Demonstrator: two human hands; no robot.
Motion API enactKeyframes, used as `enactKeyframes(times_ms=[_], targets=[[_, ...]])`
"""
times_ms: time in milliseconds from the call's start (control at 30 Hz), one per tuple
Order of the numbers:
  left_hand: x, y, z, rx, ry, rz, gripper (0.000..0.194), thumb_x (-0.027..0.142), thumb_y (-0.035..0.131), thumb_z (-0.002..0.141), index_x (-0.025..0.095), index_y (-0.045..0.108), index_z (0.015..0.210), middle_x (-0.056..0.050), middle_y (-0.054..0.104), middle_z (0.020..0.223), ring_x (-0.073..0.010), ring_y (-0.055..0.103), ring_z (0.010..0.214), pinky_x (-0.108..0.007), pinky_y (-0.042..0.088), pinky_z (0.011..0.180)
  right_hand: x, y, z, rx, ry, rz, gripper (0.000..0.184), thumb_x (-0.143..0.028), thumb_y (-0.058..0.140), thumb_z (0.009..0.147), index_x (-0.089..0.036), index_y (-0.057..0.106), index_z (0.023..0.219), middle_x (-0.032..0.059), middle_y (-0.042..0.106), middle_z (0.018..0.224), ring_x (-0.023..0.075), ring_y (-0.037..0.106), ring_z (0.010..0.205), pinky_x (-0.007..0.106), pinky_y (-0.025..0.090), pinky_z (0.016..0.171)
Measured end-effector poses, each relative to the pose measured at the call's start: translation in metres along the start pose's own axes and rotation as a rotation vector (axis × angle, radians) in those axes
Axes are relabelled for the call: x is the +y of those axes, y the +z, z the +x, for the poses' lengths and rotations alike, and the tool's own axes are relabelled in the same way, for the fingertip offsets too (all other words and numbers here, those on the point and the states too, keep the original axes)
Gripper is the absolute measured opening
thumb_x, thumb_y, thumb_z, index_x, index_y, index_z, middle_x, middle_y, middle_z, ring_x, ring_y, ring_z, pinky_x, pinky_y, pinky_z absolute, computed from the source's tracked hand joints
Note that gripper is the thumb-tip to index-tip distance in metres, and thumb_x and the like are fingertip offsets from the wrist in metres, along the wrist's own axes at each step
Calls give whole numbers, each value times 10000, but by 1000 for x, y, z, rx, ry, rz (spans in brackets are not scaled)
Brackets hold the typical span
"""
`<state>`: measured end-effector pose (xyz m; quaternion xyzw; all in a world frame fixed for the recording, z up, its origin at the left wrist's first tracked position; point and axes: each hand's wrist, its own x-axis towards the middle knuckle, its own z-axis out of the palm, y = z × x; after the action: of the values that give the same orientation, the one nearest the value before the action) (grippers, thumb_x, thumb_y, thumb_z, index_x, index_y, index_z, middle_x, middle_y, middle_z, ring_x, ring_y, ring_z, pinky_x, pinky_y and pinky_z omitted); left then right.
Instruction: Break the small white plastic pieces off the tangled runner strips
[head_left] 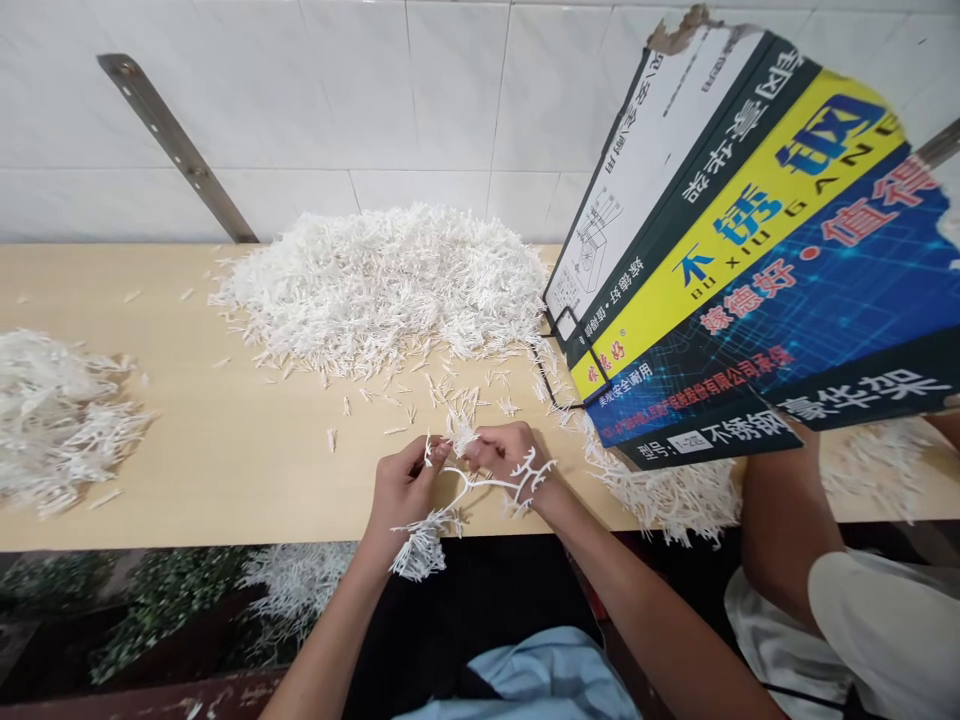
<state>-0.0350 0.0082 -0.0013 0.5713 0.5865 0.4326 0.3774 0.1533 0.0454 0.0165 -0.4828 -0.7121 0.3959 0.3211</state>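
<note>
Near the front edge of the wooden table, my left hand (405, 490) is closed in a pinch on a thin tip of a white branched plastic stem (480, 483). One arm of the stem carries a full tuft of small white sprigs (420, 550), hanging below my left hand. Another arm, with bare forked tips, lies over my right wrist. My right hand (517, 458) is closed too, its thumb and finger at a small bunch of white sprigs (462, 436) between the hands. Just beyond the hands, loose sprigs are scattered, with a big heap of them (397, 290) behind.
A printed cardboard panel (750, 270) stands on the right, black straps at its lower corner. Beyond it show another person's arm (787, 510) and more sprigs (667, 495). Another white pile (60, 420) lies at left. White branches (300, 585) and green foliage (172, 600) sit below the table edge.
</note>
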Motion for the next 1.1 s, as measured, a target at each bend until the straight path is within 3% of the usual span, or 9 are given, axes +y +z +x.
enactKeyframes(times_ms=[133,300,467,600,700,867,967,1033,1100], targets=[[1,1,0,-54,27,16,378,500,568,967,163,737,968,-5,679,726,-124,511,594,-220,376,581,-5,7,1,104,-32,-114,485,-543,717,852,-200,519,570,-40,499,520,103,431,497,249,288,503],[2,3,-1,-157,34,92,393,503,537,984,169,741,950,40,520,566,-117,404,510,-229,299,537,6,11,3,169,-86,7,349,-397,615,943,-209,613,648,-19,563,563,135,511,547,256,364,537],[4,3,-1,-225,45,148,392,422,515,990,159,701,767,43,457,537,-110,393,521,-237,278,552,12,9,2,284,69,248,275,-405,625,934,-206,735,780,19,669,617,156,564,487,267,393,466],[3,0,-4,-167,12,64,367,406,549,963,152,743,782,21,552,572,-118,425,536,-244,286,551,15,4,6,456,173,471,341,-491,603,938,-183,692,822,42,698,707,118,517,410,250,355,389],[2,0,-4,-113,-23,4,381,450,582,947,149,771,810,13,598,598,-116,411,529,-244,287,540,19,6,10,431,137,456,386,-521,576,965,-173,701,856,31,680,719,99,510,423,237,369,402],[3,1,-2,-104,-35,1,425,505,581,951,153,768,803,15,565,570,-122,400,527,-248,285,536,23,11,11,321,45,237,314,-433,592,974,-177,761,1042,33,703,733,155,638,603,255,506,548],[4,1,-1,-78,-28,-10,426,513,576,956,154,769,835,12,574,598,-123,407,541,-249,301,547,16,8,9,308,-61,72,300,-345,591,973,-196,727,1195,92,769,1054,218,721,889,313,582,744],[4,2,-1,-53,-16,-10,421,515,572,957,158,763,844,23,537,581,-119,390,535,-248,304,549,7,6,6,303,-163,-59,348,-326,551,990,-212,686,1289,118,684,1342,255,682,1120,360,574,899],[4,2,-1,-34,0,-4,414,510,573,953,161,743,809,36,482,559,-115,369,534,-244,297,546,0,6,3,293,-224,-149,404,-352,514,1005,-219,639,1365,126,591,1470,270,645,1199,386,553,966]])
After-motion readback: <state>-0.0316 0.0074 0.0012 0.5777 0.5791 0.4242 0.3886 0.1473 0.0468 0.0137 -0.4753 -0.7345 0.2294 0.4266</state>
